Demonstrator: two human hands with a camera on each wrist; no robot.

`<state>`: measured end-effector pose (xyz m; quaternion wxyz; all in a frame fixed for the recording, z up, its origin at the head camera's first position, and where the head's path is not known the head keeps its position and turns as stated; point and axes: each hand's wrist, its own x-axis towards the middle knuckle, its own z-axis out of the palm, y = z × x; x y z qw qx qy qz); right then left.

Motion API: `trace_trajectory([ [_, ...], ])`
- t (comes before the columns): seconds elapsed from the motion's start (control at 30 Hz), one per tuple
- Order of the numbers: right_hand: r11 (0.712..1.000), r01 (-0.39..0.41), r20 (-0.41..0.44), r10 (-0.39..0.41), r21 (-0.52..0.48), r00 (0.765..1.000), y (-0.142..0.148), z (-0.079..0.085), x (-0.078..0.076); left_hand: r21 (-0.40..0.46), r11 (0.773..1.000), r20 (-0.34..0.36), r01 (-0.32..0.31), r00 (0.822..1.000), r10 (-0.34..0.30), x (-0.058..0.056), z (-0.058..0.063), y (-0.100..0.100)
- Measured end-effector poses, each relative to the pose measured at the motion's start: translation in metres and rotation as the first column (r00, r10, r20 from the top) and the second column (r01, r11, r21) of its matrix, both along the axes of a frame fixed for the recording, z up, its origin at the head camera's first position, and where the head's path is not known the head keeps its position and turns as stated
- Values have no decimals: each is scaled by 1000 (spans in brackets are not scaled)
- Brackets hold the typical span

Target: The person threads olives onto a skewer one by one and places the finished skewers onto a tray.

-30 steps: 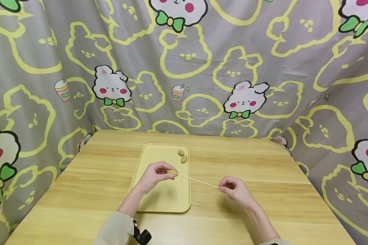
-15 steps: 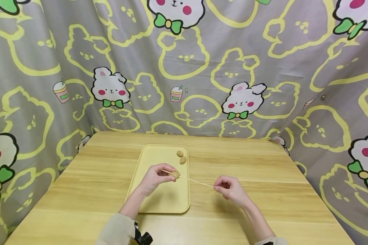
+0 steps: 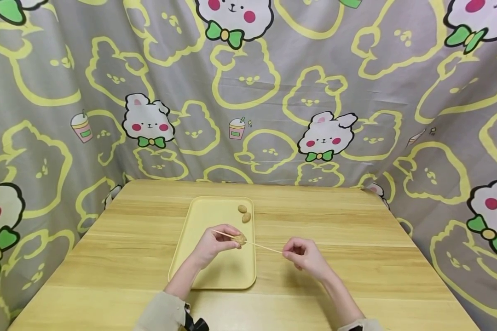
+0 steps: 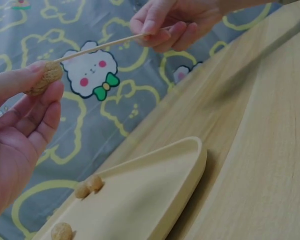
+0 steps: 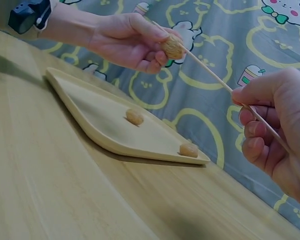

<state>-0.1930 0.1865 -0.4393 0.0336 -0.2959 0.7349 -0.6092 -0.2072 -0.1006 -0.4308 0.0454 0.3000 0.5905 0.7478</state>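
Brown, rough, rounded ball [image 5: 171,47] in the grip of the left hand [image 3: 213,246], raised off the surfaces below. Beyond both hands, a grey fabric curtain [image 3: 273,59] with yellow outlines and white rabbit faces. Under them, a pale wood-grain worktop [image 3: 348,225]. Below the left hand, a light-yellow rectangular tray [image 3: 213,209] with rounded corners. Apart from each other, both hands: left clamped on the ball, right hand [image 3: 309,257] pinching a thin, straight, pale wooden skewer [image 5: 208,71]. Threaded through the ball. Beyond the left hand, near the tray's far right corner, two more brown balls [image 3: 246,218] close together; in the left wrist view, another loose ball [image 4: 61,231] on the tray.
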Motion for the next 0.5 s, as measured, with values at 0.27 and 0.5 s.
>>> trace_trajectory([
  [0.27, 1000, -3, 0, 3, -8, 1000, -11, 12, 6, 13, 1000, 30, 5, 1000, -5, 1, -1, 1],
  [0.5, 1000, -14, 2, 14, -3, 1000, -22, 27, 10, -11, 1000, 32, -9, 999, 9, 2, -3, 2],
])
